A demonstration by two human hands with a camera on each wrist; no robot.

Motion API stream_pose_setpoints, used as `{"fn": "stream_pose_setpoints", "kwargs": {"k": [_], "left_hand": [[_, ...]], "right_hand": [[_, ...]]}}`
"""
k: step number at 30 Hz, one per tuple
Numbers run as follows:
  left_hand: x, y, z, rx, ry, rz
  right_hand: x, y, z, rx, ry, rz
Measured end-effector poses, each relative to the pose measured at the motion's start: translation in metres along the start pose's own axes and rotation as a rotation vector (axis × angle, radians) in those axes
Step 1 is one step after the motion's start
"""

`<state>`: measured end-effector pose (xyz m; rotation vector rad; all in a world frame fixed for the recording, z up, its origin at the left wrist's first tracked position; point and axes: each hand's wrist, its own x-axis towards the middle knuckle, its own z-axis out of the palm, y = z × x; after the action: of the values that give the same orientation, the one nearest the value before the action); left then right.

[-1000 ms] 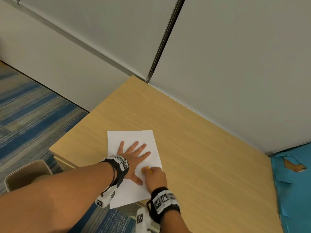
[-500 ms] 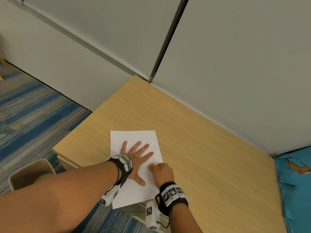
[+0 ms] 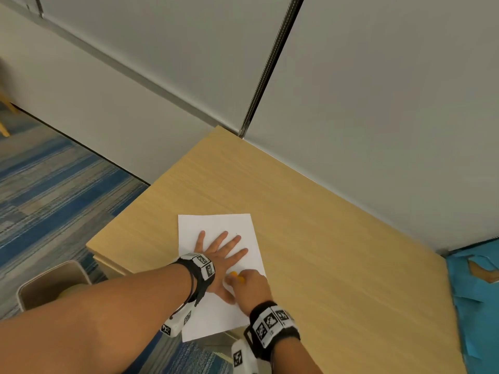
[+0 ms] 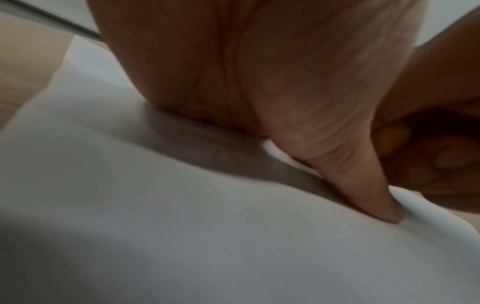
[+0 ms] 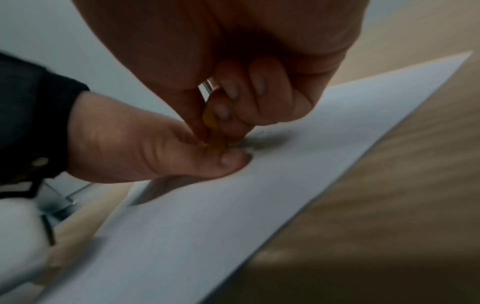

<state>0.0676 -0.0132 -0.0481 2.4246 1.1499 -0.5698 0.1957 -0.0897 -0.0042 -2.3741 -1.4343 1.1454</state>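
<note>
While the left hand (image 3: 216,255) lies flat on the sheet of paper (image 3: 216,225) on the tabletop (image 3: 324,238), fingers straight and spread with nothing held, the right hand (image 3: 252,288) has its grip clamped on a short yellow pencil (image 3: 237,276). The tip is down on the sheet, against the inner side of the left thumb. The step looks like tracing the hand's outline. Next, I judge, the tip must hug the thumb's edge while the flat palm pins the sheet.
</note>
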Motion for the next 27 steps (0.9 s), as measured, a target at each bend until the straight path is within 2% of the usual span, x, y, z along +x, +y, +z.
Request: {"fn": "stream_pose_setpoints", "kwargs": {"k": [4, 9, 12, 14, 18, 22, 23, 27], "left_hand": [[-0.001, -0.001, 0.002, -0.036, -0.014, 0.015], [0.002, -0.001, 0.002, 0.0, -0.009, -0.001], [0.0, -0.002, 0.001, -0.026, -0.026, 0.015], [0.0, -0.001, 0.003, -0.03, -0.019, 0.015], [0.002, -0.001, 0.002, -0.011, 0.005, 0.002], [0.0, -0.001, 0.004, -0.028, -0.008, 0.017], [0.001, -0.001, 0.005, -0.03, -0.003, 0.016], [0.003, -0.001, 0.004, -0.007, 0.02, 0.007]], "right_hand": [[0.024, 0.007, -0.034, 0.065, 0.129, 0.12], [-0.004, -0.003, -0.002, 0.0, -0.04, -0.034], [0.018, 0.0, -0.026, 0.011, 0.054, 0.056], [0.018, -0.003, -0.026, 0.048, 0.099, 0.082], [0.0, -0.009, 0.003, -0.016, -0.029, -0.042], [0.024, -0.003, -0.027, 0.047, 0.117, 0.071], [0.021, -0.005, -0.025, 0.052, 0.117, 0.066], [-0.001, -0.005, 0.002, -0.024, -0.026, -0.055]]}}
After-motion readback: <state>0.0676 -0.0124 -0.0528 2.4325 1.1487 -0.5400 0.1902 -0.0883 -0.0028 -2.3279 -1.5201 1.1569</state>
